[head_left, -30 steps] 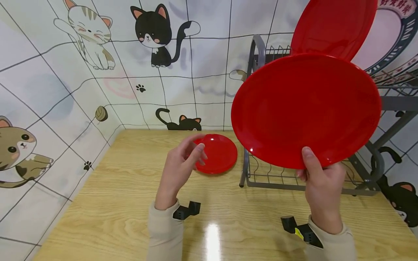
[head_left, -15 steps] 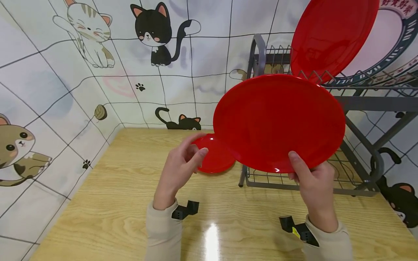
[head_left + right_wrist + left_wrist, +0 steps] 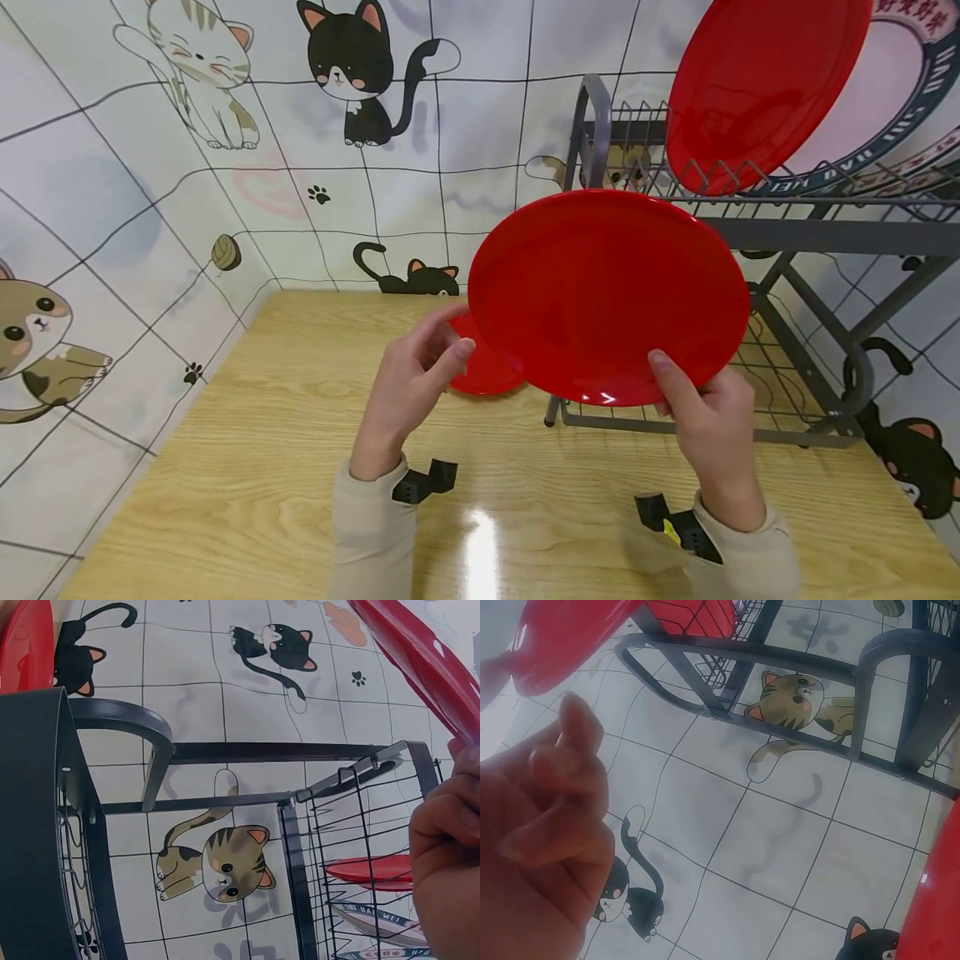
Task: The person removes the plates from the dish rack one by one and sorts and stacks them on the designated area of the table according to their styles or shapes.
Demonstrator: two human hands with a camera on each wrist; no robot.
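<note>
A red oval platter [image 3: 607,292] was held up above the table, its broad face turned toward the head camera. Its lower right rim was pinched by the right hand [image 3: 712,425], with the thumb laid on the near face and the fingers mostly hidden behind. By the platter, the right part of a smaller red plate [image 3: 483,375] on the table was covered, and the front left portion of a grey metal dish rack [image 3: 810,236] was also blocked from sight.

The left hand [image 3: 412,383] was held near the smaller plate's left edge, its fingers loosely bent and spread from the thumb, with nothing gripped; whether the plate was touched could not be told.

On the rack's upper tier, another red plate [image 3: 765,92] was stood on edge, leaning, and part of a white plate with a dark lettered band [image 3: 911,92] was hidden behind it. The lower wire shelf [image 3: 780,375] was set low over the wooden table [image 3: 247,467], partly masked by the platter and the right hand. Small black devices [image 3: 427,482] were worn at both wrists, beside beige sleeves [image 3: 375,533]. Behind everything, the tiled wall [image 3: 480,125] was decorated with cartoon cats [image 3: 351,67].
</note>
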